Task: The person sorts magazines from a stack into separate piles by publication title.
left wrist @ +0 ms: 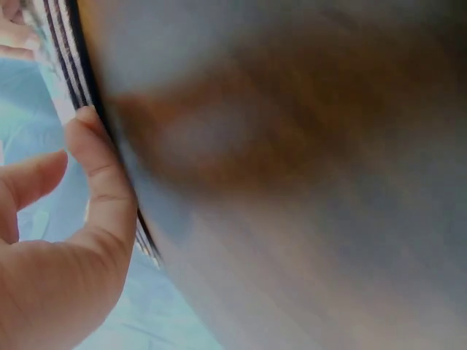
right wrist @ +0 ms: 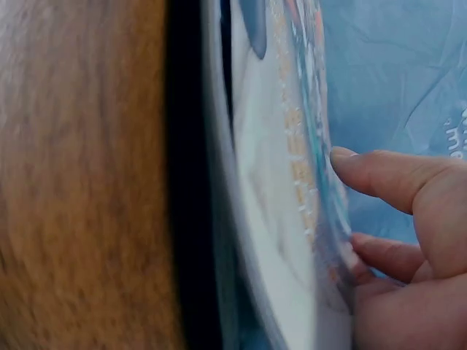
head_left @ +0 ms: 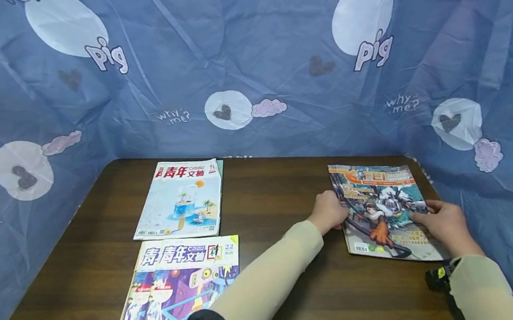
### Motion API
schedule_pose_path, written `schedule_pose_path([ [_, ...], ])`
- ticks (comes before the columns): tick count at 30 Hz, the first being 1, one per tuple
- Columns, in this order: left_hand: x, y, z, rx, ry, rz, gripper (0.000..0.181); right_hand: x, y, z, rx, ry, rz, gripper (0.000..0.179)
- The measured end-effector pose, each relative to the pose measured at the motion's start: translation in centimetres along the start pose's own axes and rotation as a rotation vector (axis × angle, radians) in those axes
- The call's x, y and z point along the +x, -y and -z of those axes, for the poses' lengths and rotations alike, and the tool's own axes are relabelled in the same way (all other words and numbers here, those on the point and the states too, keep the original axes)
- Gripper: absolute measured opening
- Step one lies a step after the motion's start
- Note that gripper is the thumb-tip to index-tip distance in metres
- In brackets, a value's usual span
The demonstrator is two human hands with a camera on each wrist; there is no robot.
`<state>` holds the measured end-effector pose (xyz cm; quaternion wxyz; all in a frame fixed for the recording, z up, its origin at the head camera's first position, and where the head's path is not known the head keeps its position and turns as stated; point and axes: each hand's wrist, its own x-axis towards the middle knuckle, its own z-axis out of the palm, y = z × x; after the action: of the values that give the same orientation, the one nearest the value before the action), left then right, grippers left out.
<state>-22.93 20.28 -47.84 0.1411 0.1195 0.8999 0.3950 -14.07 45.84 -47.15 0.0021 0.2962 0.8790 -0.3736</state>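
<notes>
At the right of the table lies a stack of magazines, its top magazine (head_left: 380, 215) showing a colourful cartoon cover with an orange banner. My left hand (head_left: 329, 212) is against the stack's left side. In the left wrist view, a fingertip (left wrist: 86, 117) touches the layered magazine edges (left wrist: 66, 55), while another finger stands apart from them. My right hand (head_left: 448, 224) pinches the right side, its thumb over the cover and other fingers at the edge. The right wrist view shows that thumb (right wrist: 365, 166) against the cover; the undersides of the fingers are hidden.
Left of centre, magazines with a beach cover (head_left: 182, 203) lie at the back. In front of them are overlapping purple-covered magazines (head_left: 189, 285), partly behind my left sleeve. Blue printed cloth (head_left: 246, 53) hangs around the dark wooden table (head_left: 278, 194).
</notes>
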Motion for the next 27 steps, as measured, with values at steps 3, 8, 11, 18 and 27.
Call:
schedule_pose_path([
  [3,-0.1,0.2,0.9,-0.006,-0.031,-0.052,0.047,-0.1,0.4,0.1,-0.006,-0.013,0.006,0.082],
  [8,-0.7,0.9,2.5,-0.085,-0.116,-0.121,0.034,-0.6,1.4,0.1,-0.011,-0.021,0.035,0.087],
  [11,-1.2,1.4,3.6,-0.150,-0.187,-0.129,0.020,-1.2,2.2,-0.1,0.045,-0.019,0.051,0.091],
  [18,-3.0,2.3,6.8,-0.350,-0.227,-0.118,0.045,-3.1,4.6,-1.3,0.211,-0.047,0.103,0.095],
  [27,-6.5,3.2,10.6,-0.426,-0.222,-0.143,0.060,-5.8,6.6,-2.1,0.293,-0.066,0.214,0.088],
])
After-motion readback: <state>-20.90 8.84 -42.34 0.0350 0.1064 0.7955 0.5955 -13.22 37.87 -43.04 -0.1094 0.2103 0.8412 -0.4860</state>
